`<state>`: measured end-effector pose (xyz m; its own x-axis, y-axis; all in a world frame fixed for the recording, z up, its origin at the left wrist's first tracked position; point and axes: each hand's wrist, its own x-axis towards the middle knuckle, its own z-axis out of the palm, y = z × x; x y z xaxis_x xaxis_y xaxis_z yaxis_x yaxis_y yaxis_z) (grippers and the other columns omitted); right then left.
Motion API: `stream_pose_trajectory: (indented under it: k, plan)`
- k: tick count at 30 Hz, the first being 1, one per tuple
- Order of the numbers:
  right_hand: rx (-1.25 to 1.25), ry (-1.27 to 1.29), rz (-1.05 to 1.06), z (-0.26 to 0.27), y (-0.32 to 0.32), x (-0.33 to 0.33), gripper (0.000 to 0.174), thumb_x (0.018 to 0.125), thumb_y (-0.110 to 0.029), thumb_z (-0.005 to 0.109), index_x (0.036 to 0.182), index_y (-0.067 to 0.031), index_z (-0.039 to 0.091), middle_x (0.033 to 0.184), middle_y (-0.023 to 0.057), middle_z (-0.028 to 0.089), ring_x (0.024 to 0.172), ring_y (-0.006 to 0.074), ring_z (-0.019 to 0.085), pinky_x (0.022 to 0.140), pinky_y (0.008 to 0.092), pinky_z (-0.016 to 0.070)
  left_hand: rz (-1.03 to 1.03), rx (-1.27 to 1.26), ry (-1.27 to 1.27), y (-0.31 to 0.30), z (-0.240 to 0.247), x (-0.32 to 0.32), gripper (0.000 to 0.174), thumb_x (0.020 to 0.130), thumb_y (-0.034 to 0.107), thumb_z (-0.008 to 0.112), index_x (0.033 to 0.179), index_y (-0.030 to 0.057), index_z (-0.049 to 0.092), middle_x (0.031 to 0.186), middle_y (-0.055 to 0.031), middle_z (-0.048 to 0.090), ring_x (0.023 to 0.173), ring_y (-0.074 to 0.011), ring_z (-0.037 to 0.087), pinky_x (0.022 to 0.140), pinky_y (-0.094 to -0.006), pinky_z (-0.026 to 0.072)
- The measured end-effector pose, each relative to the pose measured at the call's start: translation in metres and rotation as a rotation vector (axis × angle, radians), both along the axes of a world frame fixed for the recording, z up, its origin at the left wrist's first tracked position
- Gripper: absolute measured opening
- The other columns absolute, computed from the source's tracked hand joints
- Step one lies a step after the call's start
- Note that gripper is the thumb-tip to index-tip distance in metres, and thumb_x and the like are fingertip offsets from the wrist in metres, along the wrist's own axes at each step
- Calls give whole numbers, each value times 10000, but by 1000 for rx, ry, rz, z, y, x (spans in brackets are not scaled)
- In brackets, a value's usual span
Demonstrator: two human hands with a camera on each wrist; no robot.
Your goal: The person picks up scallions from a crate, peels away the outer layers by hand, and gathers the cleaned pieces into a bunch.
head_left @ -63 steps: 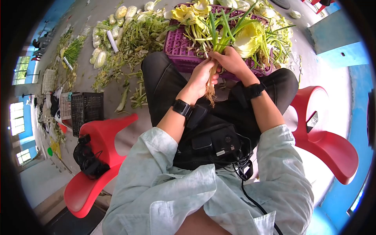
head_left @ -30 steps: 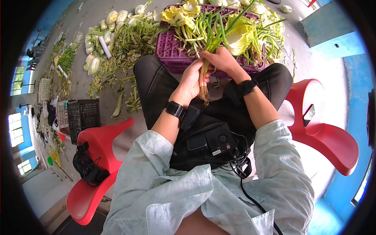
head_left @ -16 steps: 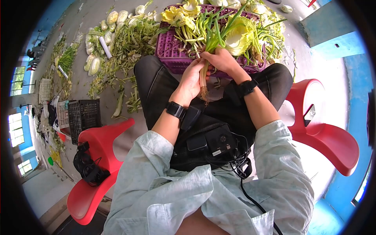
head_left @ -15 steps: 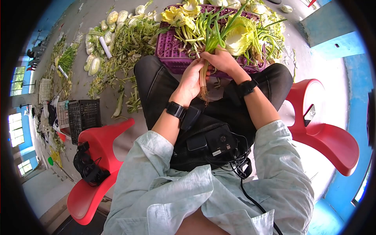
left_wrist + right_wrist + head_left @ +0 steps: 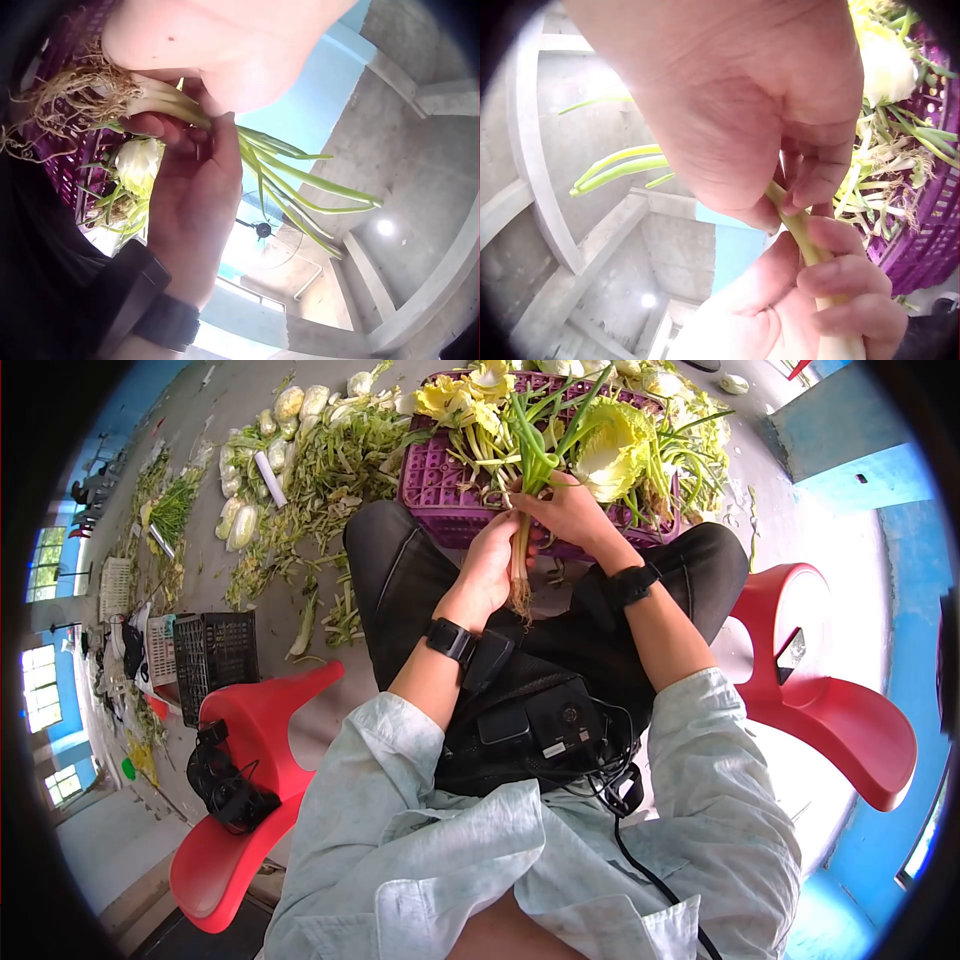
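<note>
A small bunch of green onions [image 5: 537, 460] is held over the person's lap, its leaves toward the crate and its brown roots [image 5: 82, 97] toward the body. Fingers of the left hand [image 5: 489, 565] curl round the pale stems, above the roots. The right hand [image 5: 572, 515] pinches the stems higher up, where they turn green, close against the left hand's fingertips. In the right wrist view the left hand [image 5: 810, 300] wraps the white stem [image 5: 810, 244], and the right hand [image 5: 742, 112] covers part of it. Both thumbs lie near each other.
A purple crate [image 5: 425, 485] bears cabbage leaves [image 5: 610, 450] and more onions. Cabbages [image 5: 242, 525] and leaf scraps [image 5: 365, 450] cover the floor at left. Red chairs [image 5: 250, 730] flank the person; a black crate [image 5: 215, 650] stands behind the left one.
Both hands keep their hold on the bunch with little shift. The green leaves have changed position, now bent and bunched closer above the right hand. The head view has shifted slightly since the earliest frame.
</note>
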<state>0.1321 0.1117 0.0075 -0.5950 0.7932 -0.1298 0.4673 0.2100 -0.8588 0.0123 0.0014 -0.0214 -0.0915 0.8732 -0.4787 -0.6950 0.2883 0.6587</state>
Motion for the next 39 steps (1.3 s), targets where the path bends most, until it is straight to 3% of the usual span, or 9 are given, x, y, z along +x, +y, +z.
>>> stream_pose_trajectory:
  k: [3,6,12,15,18,23,32,36,39]
  plan:
    - [58,98,17,-7,2,-1,457,859,-414,764,1090,-23,714,920,189,741,849,312,732,779,406,567,-20,-25,26,-1,4,1,232,1077,294,482,1143,114,613,933,-19,656,730,-112,563,620,-271,471]
    - [84,-60,11,3,2,1,493,863,-444,760,1072,0,708,907,205,731,836,334,726,764,421,561,-42,-55,40,0,3,0,220,1075,288,487,1129,114,610,912,-15,635,703,-103,540,597,-261,452]
    - [139,-87,1,5,0,-1,540,909,-487,727,1006,43,695,784,191,691,731,280,684,691,413,518,-68,-21,0,-2,-1,-2,187,1066,262,493,1105,118,605,889,-16,609,665,-95,504,561,-252,418]
    - [99,-37,-17,6,-1,-1,559,868,-481,752,986,62,691,844,263,699,825,406,706,746,459,547,-74,-17,24,-2,3,0,188,1070,263,489,1111,115,597,905,-18,606,678,-97,513,582,-254,437]
    - [102,-63,-4,1,3,-2,553,878,-478,740,972,65,694,844,266,698,813,421,697,741,469,543,-75,-22,50,-2,8,3,176,1061,235,492,1125,103,590,922,-24,606,715,-111,544,627,-273,475]
    - [104,-33,92,4,3,0,484,877,-461,747,985,11,728,846,226,716,789,373,709,732,449,545,-92,41,213,-2,14,9,159,1000,116,510,1129,71,591,914,-42,629,796,-152,606,704,-319,516]
    - [94,49,179,2,-2,-4,414,872,-416,775,1072,-53,760,865,173,742,783,269,725,743,376,556,-87,30,139,-1,4,4,51,1006,97,501,960,93,525,781,20,470,649,-92,443,589,-270,398]
    - [-53,209,139,-10,7,-4,431,924,-394,747,1132,-17,725,930,118,744,864,174,690,796,325,548,97,-28,1,1,0,2,76,1009,91,507,934,94,501,753,22,438,625,-84,421,569,-264,385]
    - [71,65,-10,-32,24,-4,363,937,-340,707,1128,-32,728,982,109,755,907,186,709,831,324,547,205,-47,-126,2,-4,-4,71,999,69,537,945,85,493,743,12,437,599,-87,407,546,-265,380]
